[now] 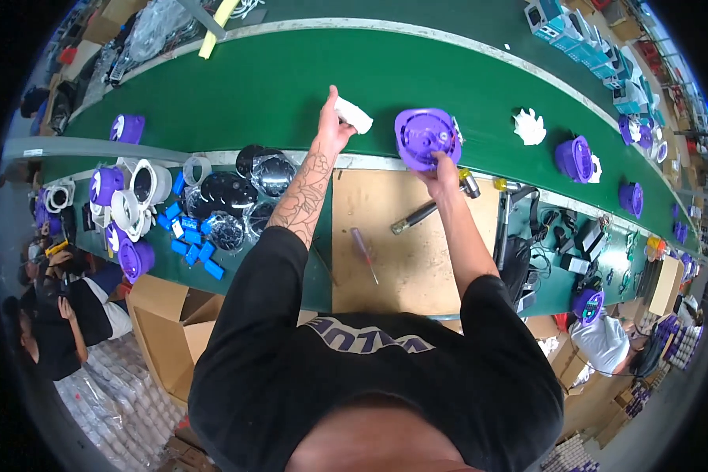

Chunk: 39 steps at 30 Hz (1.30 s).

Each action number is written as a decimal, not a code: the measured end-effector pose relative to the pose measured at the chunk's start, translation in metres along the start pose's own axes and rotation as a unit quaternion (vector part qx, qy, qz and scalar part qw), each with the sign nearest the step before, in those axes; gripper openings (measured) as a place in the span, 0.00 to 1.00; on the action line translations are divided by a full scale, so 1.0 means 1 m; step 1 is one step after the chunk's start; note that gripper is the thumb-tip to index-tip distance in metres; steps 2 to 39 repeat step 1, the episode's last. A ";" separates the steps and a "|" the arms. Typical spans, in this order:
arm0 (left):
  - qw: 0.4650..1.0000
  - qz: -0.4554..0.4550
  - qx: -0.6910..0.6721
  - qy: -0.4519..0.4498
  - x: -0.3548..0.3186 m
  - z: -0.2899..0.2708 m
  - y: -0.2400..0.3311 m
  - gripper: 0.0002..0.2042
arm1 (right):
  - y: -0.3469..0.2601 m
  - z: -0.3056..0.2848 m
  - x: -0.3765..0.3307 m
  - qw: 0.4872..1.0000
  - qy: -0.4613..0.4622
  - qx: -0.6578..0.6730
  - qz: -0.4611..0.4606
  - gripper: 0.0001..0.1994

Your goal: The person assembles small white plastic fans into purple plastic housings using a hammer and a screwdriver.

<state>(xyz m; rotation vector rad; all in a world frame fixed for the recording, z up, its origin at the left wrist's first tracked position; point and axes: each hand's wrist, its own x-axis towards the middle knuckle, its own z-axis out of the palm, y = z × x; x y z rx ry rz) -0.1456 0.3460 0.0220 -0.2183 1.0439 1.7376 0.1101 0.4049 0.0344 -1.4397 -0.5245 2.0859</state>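
Note:
My left hand is closed on a small white piece above the green belt; it may be folded paper or foam, I cannot tell. To the right, my right hand grips the near edge of a purple round plastic housing, its hollow inside facing up and the thumb pressed over the rim. Below that hand a hammer lies across the tan work board. A screwdriver with a pale handle rests on the same board.
Black round covers, blue blocks and white rings crowd the bench at left. Further purple housings and a crumpled white wrap sit on the belt at right. Cables and black adapters lie nearby. Other people work on both sides.

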 end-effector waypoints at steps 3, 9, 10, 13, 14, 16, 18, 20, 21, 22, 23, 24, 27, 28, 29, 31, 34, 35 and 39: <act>1.000 0.008 -0.009 0.009 0.004 -0.003 0.001 0.32 | -0.002 0.005 0.014 0.999 -0.027 0.010 0.021 0.23; 1.000 0.008 -0.009 0.009 0.004 -0.003 0.001 0.32 | -0.002 0.005 0.014 0.999 -0.027 0.010 0.021 0.23; 1.000 0.008 -0.009 0.009 0.004 -0.003 0.001 0.32 | -0.002 0.005 0.014 0.999 -0.027 0.010 0.021 0.23; 1.000 0.008 -0.009 0.009 0.004 -0.003 0.001 0.32 | -0.002 0.005 0.014 0.999 -0.027 0.010 0.021 0.23; 1.000 0.008 -0.009 0.009 0.004 -0.003 0.001 0.32 | -0.002 0.005 0.014 0.999 -0.027 0.010 0.021 0.23; 1.000 0.008 -0.009 0.009 0.004 -0.003 0.001 0.32 | -0.002 0.005 0.014 0.999 -0.027 0.010 0.021 0.23; 1.000 0.008 -0.009 0.009 0.004 -0.003 0.001 0.32 | -0.002 0.005 0.014 0.999 -0.027 0.010 0.021 0.23; 1.000 0.008 -0.009 0.009 0.004 -0.003 0.001 0.32 | -0.002 0.005 0.014 0.999 -0.027 0.010 0.021 0.23; 1.000 0.008 -0.009 0.009 0.004 -0.003 0.001 0.32 | -0.002 0.005 0.014 0.999 -0.027 0.010 0.021 0.23; 1.000 0.008 -0.009 0.009 0.004 -0.003 0.001 0.32 | -0.002 0.005 0.014 0.999 -0.027 0.010 0.021 0.23; 1.000 0.008 -0.009 0.009 0.004 -0.003 0.001 0.32 | -0.002 0.005 0.014 0.999 -0.027 0.010 0.021 0.23; 1.000 0.008 -0.009 0.009 0.004 -0.003 0.001 0.32 | -0.002 0.005 0.014 0.999 -0.027 0.010 0.021 0.23; 1.000 0.008 -0.009 0.009 0.004 -0.003 0.001 0.32 | -0.002 0.005 0.014 0.999 -0.027 0.010 0.021 0.23; 1.000 0.008 -0.009 0.009 0.004 -0.003 0.001 0.32 | -0.002 0.005 0.014 0.999 -0.027 0.010 0.021 0.23; 1.000 0.008 -0.009 0.009 0.004 -0.003 0.001 0.32 | -0.002 0.005 0.014 0.999 -0.027 0.010 0.021 0.23; 1.000 0.008 -0.009 0.009 0.004 -0.003 0.001 0.32 | -0.002 0.005 0.014 0.999 -0.027 0.010 0.021 0.23; 1.000 0.008 -0.009 0.009 0.004 -0.003 0.001 0.32 | -0.002 0.005 0.014 0.999 -0.027 0.010 0.021 0.23; 1.000 0.008 -0.009 0.009 0.004 -0.003 0.001 0.32 | -0.002 0.005 0.014 0.999 -0.027 0.010 0.021 0.23; 1.000 0.008 -0.009 0.009 0.004 -0.003 0.001 0.32 | -0.002 0.005 0.014 0.999 -0.027 0.010 0.021 0.23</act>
